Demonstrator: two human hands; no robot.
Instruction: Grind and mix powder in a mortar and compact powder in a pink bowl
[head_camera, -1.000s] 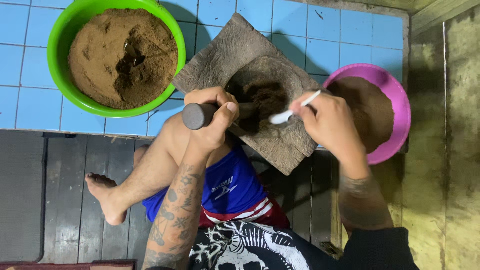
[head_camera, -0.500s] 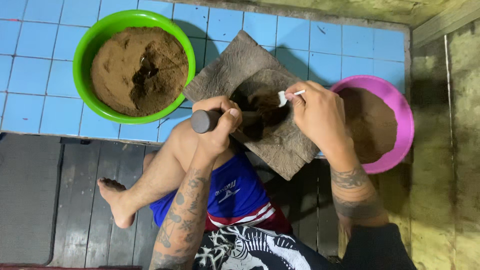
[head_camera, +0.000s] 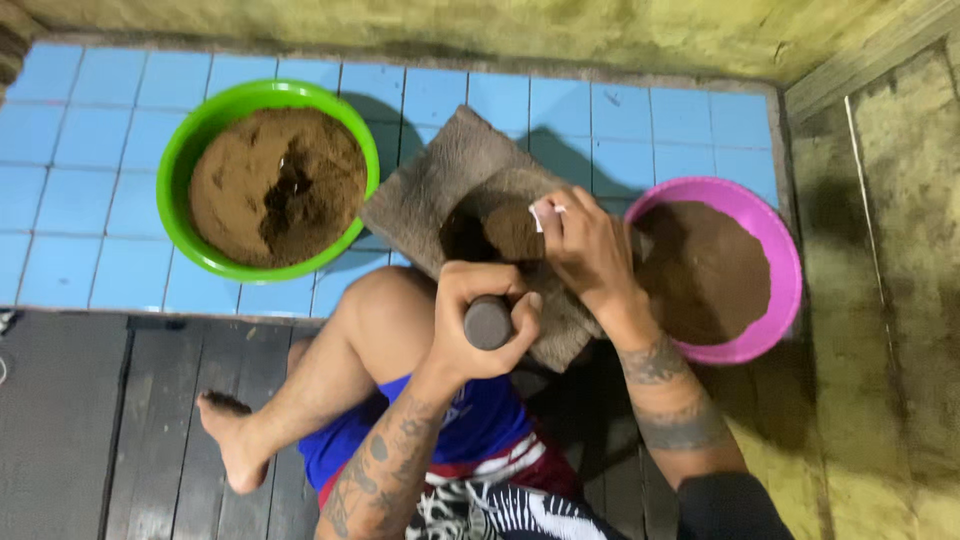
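The blue tile floor (head_camera: 90, 150) holds a green bowl (head_camera: 190, 150), a stone slab (head_camera: 430, 180) and a pink bowl (head_camera: 780, 250).

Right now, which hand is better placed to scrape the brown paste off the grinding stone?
The right hand, probably. It is already over the grinding stone, holding a small white scraper against the brown paste, beside the pink basin. The left hand is occupied: its grip is closed around the dark pestle, nearer the knee.

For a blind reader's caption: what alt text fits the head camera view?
Seated person's left hand grips a dark stone pestle while the right hand holds a small white spoon over brown paste on a grey stone grinding slab, between a green bowl and a pink bowl of brown paste.
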